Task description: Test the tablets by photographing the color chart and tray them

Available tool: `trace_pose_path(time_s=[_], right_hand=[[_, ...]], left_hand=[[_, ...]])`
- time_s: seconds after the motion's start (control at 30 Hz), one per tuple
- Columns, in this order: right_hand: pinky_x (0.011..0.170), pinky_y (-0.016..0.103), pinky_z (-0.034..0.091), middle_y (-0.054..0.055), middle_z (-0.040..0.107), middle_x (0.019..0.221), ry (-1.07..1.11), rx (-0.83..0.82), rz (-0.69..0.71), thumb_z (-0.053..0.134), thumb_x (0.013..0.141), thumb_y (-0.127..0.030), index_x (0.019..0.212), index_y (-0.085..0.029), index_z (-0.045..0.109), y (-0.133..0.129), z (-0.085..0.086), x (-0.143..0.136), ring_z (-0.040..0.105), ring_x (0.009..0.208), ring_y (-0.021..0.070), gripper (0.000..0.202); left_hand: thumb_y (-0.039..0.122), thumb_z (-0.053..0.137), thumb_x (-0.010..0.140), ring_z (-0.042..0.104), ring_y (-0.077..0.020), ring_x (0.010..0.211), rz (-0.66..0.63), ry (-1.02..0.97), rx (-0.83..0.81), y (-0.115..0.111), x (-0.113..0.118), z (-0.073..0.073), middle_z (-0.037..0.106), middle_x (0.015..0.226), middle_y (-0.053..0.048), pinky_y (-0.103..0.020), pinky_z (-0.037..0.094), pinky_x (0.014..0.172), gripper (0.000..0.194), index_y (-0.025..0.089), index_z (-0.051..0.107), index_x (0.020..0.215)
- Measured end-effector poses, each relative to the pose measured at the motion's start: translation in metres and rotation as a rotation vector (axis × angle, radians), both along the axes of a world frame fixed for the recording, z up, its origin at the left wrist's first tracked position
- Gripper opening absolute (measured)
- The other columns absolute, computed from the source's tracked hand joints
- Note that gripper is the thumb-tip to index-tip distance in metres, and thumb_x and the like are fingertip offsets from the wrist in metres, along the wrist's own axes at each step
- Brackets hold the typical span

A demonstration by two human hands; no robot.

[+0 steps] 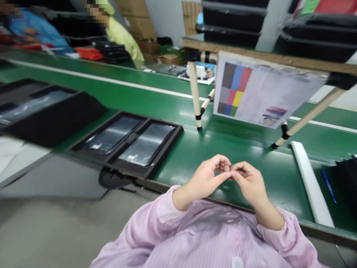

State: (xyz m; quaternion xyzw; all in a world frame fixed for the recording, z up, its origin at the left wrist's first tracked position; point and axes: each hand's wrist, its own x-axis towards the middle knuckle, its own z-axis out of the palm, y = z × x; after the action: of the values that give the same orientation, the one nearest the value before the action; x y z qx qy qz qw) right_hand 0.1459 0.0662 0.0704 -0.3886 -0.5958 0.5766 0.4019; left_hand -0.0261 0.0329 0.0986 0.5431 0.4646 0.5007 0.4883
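Note:
My left hand point(208, 178) and my right hand point(249, 183) meet at the fingertips above the near edge of the green bench point(178, 162). Both have curled fingers with the thumbs pressed in, and anything pinched between them is too small or too hidden to make out. Left of my hands lies a black foam tray point(165, 158) with two compartments. In each sits a flat, glossy rectangular panel point(149, 143) that looks wrapped in clear film.
A pipe-legged stand point(195, 91) with a hanging printed sheet point(251, 96) rises ahead. On the right lie a white strip point(311, 182), a blue pen point(329, 186) and black material point(347, 182). More foam trays point(55, 115) stand left. Two people work across the bench.

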Motion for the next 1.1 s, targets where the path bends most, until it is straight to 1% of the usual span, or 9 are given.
trace_pose_path(time_s=[0.3, 0.47, 0.6, 0.7, 0.8, 0.87, 0.93, 1.0, 1.1], right_hand=[[0.064, 0.026, 0.052, -0.001, 0.066, 0.072, 0.041, -0.154, -0.152, 0.086, 0.071, -0.059, 0.081, -0.018, 0.065, -0.015, -0.012, 0.021, 0.064, 0.067, 0.0126, 0.047], [0.066, 0.026, 0.05, -0.002, 0.065, 0.073, 0.067, -0.225, -0.224, 0.087, 0.059, -0.075, 0.085, -0.018, 0.065, -0.035, -0.022, 0.059, 0.061, 0.067, 0.0121, 0.067], [0.062, 0.023, 0.044, -0.002, 0.065, 0.074, 0.061, -0.223, -0.314, 0.091, 0.056, -0.073, 0.086, -0.016, 0.066, -0.054, -0.036, 0.084, 0.056, 0.066, 0.0097, 0.069], [0.061, 0.024, 0.044, 0.0, 0.065, 0.072, 0.085, -0.206, -0.398, 0.086, 0.068, -0.069, 0.082, -0.016, 0.063, -0.067, -0.048, 0.096, 0.058, 0.066, 0.0114, 0.059], [0.065, 0.026, 0.051, 0.001, 0.067, 0.078, 0.132, -0.145, -0.533, 0.063, 0.094, -0.049, 0.089, -0.017, 0.063, -0.08, -0.057, 0.104, 0.062, 0.068, 0.0124, 0.032], [0.07, 0.026, 0.052, 0.001, 0.067, 0.084, 0.142, -0.07, -0.662, 0.055, 0.094, -0.027, 0.09, -0.018, 0.066, -0.089, -0.061, 0.111, 0.062, 0.072, 0.0116, 0.015], [0.076, 0.027, 0.052, 0.002, 0.067, 0.086, 0.126, 0.009, -0.772, 0.053, 0.086, -0.014, 0.076, -0.018, 0.068, -0.102, -0.063, 0.122, 0.063, 0.077, 0.0118, 0.018], [0.077, 0.027, 0.051, 0.003, 0.067, 0.083, 0.098, 0.064, -0.847, 0.055, 0.083, -0.012, 0.063, -0.019, 0.066, -0.117, -0.067, 0.134, 0.063, 0.079, 0.0125, 0.024], [0.073, 0.027, 0.049, 0.002, 0.068, 0.078, 0.058, 0.091, -0.906, 0.072, 0.082, -0.026, 0.064, -0.02, 0.07, -0.136, -0.075, 0.152, 0.063, 0.075, 0.0134, 0.019]], left_hand=[[0.038, 0.082, 0.073, 0.066, -0.0188, 0.072, -0.152, 0.128, -0.077, 0.017, 0.015, -0.009, 0.07, 0.077, -0.002, -0.029, 0.055, 0.071, 0.024, 0.022, 0.07, 0.087], [0.046, 0.091, 0.068, 0.063, -0.0188, 0.071, -0.411, 0.045, -0.182, 0.029, 0.046, -0.021, 0.068, 0.077, -0.003, -0.027, 0.054, 0.067, 0.034, 0.022, 0.074, 0.084], [0.05, 0.095, 0.067, 0.058, -0.0152, 0.065, -0.719, -0.127, -0.362, 0.038, 0.077, -0.028, 0.064, 0.073, -0.002, -0.025, 0.052, 0.064, 0.04, 0.02, 0.075, 0.083], [0.047, 0.097, 0.066, 0.057, -0.0133, 0.066, -0.853, -0.21, -0.505, 0.043, 0.1, -0.033, 0.063, 0.072, -0.001, -0.024, 0.051, 0.066, 0.04, 0.019, 0.074, 0.084], [0.046, 0.097, 0.066, 0.057, -0.0124, 0.065, -0.813, -0.233, -0.568, 0.047, 0.123, -0.04, 0.061, 0.07, 0.001, -0.024, 0.053, 0.067, 0.04, 0.019, 0.073, 0.085], [0.048, 0.098, 0.064, 0.054, -0.0114, 0.06, -0.756, -0.219, -0.601, 0.053, 0.139, -0.046, 0.055, 0.062, 0.004, -0.023, 0.051, 0.063, 0.044, 0.02, 0.072, 0.086], [0.05, 0.099, 0.06, 0.051, -0.0107, 0.057, -0.721, -0.155, -0.627, 0.058, 0.156, -0.053, 0.049, 0.054, 0.006, -0.02, 0.047, 0.058, 0.047, 0.021, 0.072, 0.086], [0.047, 0.101, 0.055, 0.055, -0.0115, 0.061, -0.716, -0.058, -0.599, 0.061, 0.173, -0.06, 0.055, 0.057, 0.005, -0.02, 0.048, 0.061, 0.049, 0.02, 0.073, 0.086], [0.039, 0.103, 0.047, 0.066, -0.0155, 0.081, -0.766, 0.062, -0.504, 0.059, 0.195, -0.066, 0.071, 0.078, -0.001, -0.021, 0.054, 0.076, 0.052, 0.018, 0.074, 0.085]])
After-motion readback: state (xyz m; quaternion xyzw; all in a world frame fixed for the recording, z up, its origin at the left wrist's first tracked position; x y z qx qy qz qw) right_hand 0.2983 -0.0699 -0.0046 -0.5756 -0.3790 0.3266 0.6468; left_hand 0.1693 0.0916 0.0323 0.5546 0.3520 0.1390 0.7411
